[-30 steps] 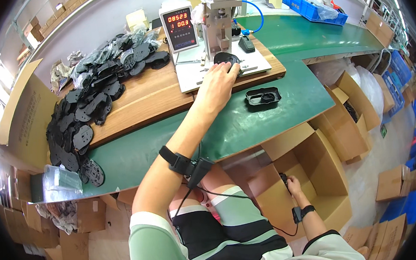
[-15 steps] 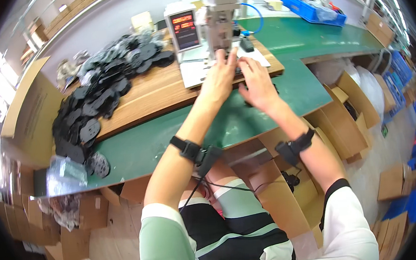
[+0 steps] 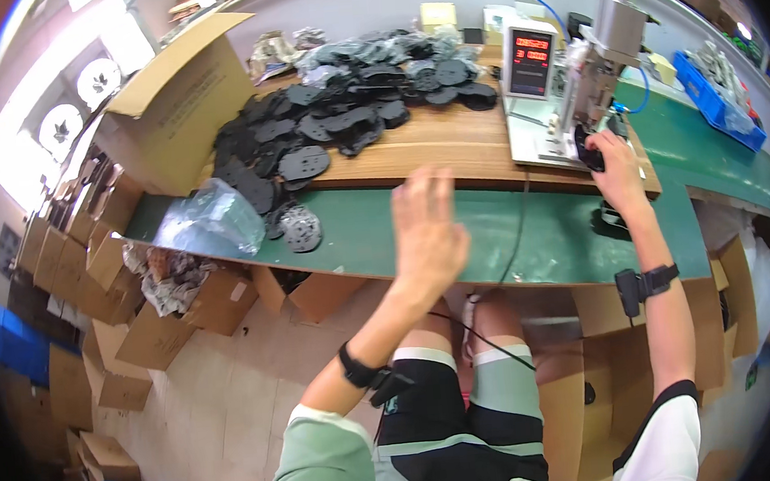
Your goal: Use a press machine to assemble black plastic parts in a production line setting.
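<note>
My left hand [image 3: 428, 237] is in the air over the near edge of the green bench, blurred by motion, its fingers stretched out with nothing in them. At the right, my right hand [image 3: 616, 173] grips a black part [image 3: 587, 149] at the base of the press machine [image 3: 590, 70]; the fingers hide much of its shape. Left of my hands, a heap of flat, rounded black plates [image 3: 353, 121] with small holes lies on the wooden board [image 3: 450, 149]. One speckled plate [image 3: 301, 228] is at the heap's near end.
The counter box [image 3: 530, 62] with red digits stands left of the press. A cardboard box [image 3: 178, 112] and a clear plastic bag [image 3: 212, 220] flank the heap. A dark object [image 3: 612, 220] rests below my right forearm. A blue bin [image 3: 720, 101] stands far right; a cable crosses the bench front.
My view has swung left. My left hand has left the press and moved left toward the heap. My right hand stays at the press, now gripping a black part.
</note>
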{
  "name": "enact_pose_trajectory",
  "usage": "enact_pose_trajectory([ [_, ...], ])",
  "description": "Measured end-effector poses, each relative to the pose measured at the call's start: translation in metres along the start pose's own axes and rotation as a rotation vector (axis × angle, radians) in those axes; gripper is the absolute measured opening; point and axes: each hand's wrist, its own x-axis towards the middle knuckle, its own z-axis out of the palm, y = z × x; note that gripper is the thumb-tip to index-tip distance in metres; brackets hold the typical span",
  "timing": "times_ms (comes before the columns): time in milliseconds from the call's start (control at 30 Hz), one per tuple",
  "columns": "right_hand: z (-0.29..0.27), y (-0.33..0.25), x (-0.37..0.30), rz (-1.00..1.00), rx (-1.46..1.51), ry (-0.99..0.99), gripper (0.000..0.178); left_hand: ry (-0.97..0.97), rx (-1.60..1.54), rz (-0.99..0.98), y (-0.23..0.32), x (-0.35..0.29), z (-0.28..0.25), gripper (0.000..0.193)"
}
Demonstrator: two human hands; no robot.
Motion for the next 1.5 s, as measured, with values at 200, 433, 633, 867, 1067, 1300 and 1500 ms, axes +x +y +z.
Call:
enact_pose_trajectory([
  [200, 0.0, -0.007, 0.003, -0.001, -0.002, 0.022, 0.031, -0.091, 0.574, -0.455, -0.167, -0.069, -0.061, 0.069],
  [433, 0.0, -0.01, 0.004, 0.0, 0.043, 0.023, 0.036, -0.114, 0.426, -0.324, -0.171, -0.073, -0.062, 0.059],
  [633, 0.001, 0.003, 0.0, 0.014, 0.04, 0.001, 0.037, -0.235, 0.084, 0.007, -0.133, -0.062, -0.055, 0.059],
  [867, 0.001, 0.004, 0.003, -0.042, 0.013, -0.032, 0.039, -0.272, 0.112, -0.012, -0.114, -0.057, -0.051, 0.037],
  [1067, 0.0, 0.007, 0.0, -0.036, 0.014, -0.031, 0.039, -0.278, 0.21, -0.018, -0.11, -0.038, -0.041, 0.057],
  [1300, -0.001, 0.007, 0.001, -0.018, -0.011, -0.029, 0.041, -0.366, 0.044, 0.049, -0.066, -0.035, -0.029, 0.055],
  [1500, -0.002, 0.0, 0.002, 0.003, -0.034, -0.044, 0.043, -0.436, 0.087, 0.267, -0.021, -0.062, -0.033, 0.055],
])
